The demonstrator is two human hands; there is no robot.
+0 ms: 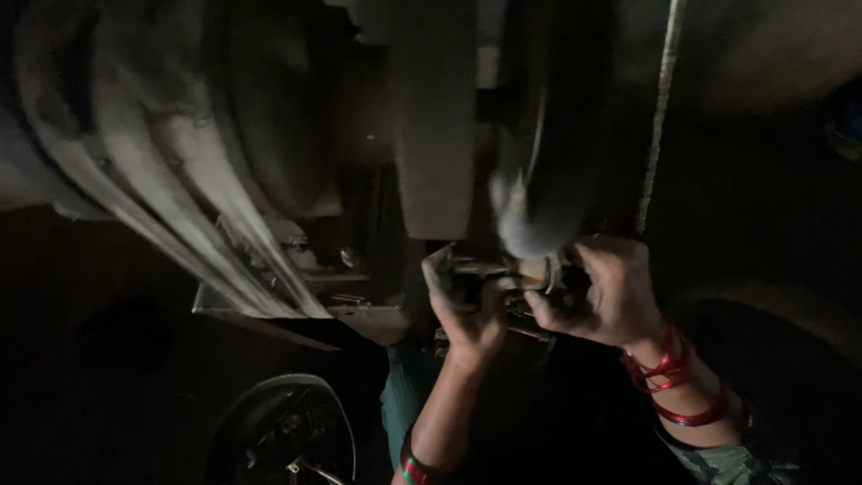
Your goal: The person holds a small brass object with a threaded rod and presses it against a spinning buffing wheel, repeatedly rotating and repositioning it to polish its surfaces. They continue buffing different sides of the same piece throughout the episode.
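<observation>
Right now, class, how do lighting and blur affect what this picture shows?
Head view: very dim, corners lost in shadow; light falls only on the left hand, right hand and pale belts; the spinning wheel above them is motion-blurred.

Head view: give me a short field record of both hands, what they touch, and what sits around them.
left hand: raised, fingers curled on a small metal part at the machine's underside
right hand: gripping the same part from the other side; exact hold blurred
wrists: red bangles on the right
machine: dark, large, overhead
belts: pale bands sweeping down at left
round dish: lower left, holding small pieces
light: very dim
</observation>
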